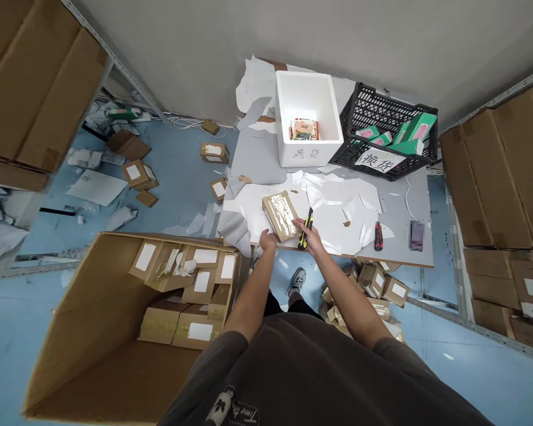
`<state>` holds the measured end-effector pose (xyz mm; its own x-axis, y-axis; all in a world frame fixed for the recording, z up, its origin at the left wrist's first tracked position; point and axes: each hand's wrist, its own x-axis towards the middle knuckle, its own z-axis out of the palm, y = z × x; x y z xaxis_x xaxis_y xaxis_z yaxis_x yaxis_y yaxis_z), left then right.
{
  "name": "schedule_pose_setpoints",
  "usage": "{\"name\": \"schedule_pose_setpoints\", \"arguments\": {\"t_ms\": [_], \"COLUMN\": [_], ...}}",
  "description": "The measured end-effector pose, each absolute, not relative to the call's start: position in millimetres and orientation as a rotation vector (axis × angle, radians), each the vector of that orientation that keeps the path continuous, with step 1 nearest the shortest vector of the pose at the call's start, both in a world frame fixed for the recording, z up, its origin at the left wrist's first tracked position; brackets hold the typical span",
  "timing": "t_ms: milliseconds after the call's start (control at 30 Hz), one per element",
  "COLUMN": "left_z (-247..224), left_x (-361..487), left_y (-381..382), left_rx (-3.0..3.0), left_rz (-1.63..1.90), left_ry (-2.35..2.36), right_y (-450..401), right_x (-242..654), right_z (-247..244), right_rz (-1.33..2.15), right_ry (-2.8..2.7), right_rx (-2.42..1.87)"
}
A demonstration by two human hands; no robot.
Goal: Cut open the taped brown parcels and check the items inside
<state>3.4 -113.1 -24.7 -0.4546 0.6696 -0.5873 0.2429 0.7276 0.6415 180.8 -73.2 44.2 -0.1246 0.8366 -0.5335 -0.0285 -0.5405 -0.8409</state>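
A small taped cardboard box (281, 215) is tilted over the near edge of the table, its shiny top facing me. My left hand (267, 239) grips its lower left corner with fingers closed against it. In my right hand (310, 234) is a yellow and black utility knife (306, 228), pointing away from me. The fingertips of that hand also touch the box's right side. Whether the blade is out is too small to tell. Torn white paper scraps (313, 192) lie just beyond the box.
On the table (260, 145) stand a white foam box (308, 154) and a black crate (368, 106) with green boxes. A red-black tool (378, 236) lies right. Beside me, a large open carton (71, 331) holds several small boxes; more boxes (373, 278) lie under the table.
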Motion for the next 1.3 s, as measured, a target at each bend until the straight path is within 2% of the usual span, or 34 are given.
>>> {"name": "schedule_pose_setpoints", "arguments": {"t_ms": [100, 200, 333, 433, 533, 667, 767, 967, 1300], "left_z": [-10, 15, 45, 55, 56, 55, 55, 54, 59], "left_x": [-21, -48, -70, -71, -64, -52, -45, -41, -44], "left_y": [-110, -90, -49, -33, -35, -44, -46, -45, -46], "left_rx": [0.770, 1.249, 1.745, 1.759, 1.713, 1.633, 1.591, 1.565, 1.543], "left_rz": [0.598, 0.572, 0.177, -0.038, -0.084, -0.031, -0.001, 0.024, 0.005], "left_ry": [2.217, 2.185, 1.827, 1.786, 1.852, 1.890, 1.903, 1.908, 1.894], "right_y": [-73, -68, -49, -26, 1, 28, 33, 26, 43], "right_x": [177, 181, 182, 170, 148, 117, 104, 99, 82], "right_z": [38, 39, 50, 57, 63, 74, 81, 86, 104], "right_rz": [1.730, 1.730, 1.746, 1.779, 1.736, 1.277, 1.011, 0.841, 0.863], "right_ry": [-0.898, -0.973, -1.086, -1.177, -1.493, -2.262, -2.564, -2.726, -2.938], "right_rx": [-1.494, -1.516, -1.580, -1.672, -1.798, -1.945, -2.010, -1.990, -2.075]}}
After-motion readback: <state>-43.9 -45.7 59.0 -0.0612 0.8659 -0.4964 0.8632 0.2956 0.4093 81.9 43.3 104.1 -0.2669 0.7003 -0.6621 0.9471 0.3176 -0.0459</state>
